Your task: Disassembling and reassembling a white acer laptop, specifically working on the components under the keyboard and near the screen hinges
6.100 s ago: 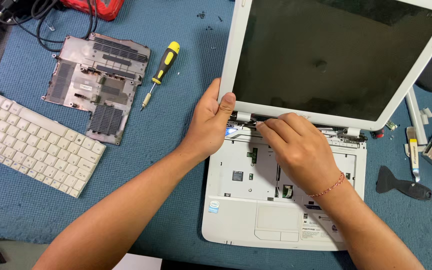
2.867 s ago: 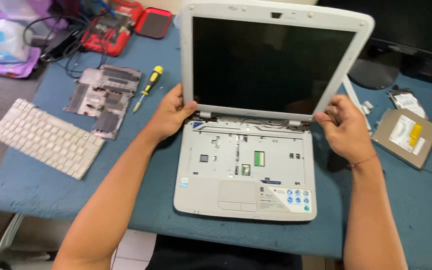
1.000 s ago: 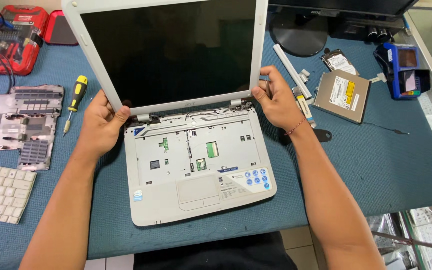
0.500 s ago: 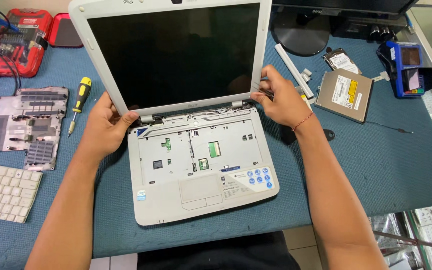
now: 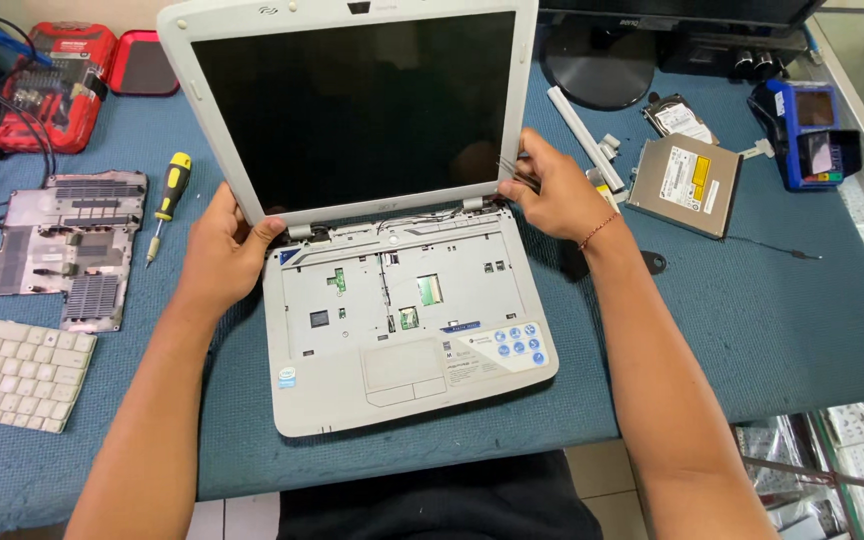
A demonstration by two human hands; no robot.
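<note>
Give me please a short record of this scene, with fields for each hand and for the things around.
Left hand: grips the lower left corner of the laptop screen
Right hand: grips the lower right corner of the screen
Laptop base: white, keyboard removed
Left of the laptop: screwdriver, bottom cover, loose keyboard
Right of the laptop: optical drive, hard drive
Surface: blue table

Under my fingers (image 5: 252, 232) the laptop lid (image 5: 177, 80) is smooth, pale matt plastic around a glossy dark screen (image 5: 352, 110). The bench (image 5: 772, 300) wears rough blue cloth. The optical drive (image 5: 684, 185) shows dull brushed metal.
</note>
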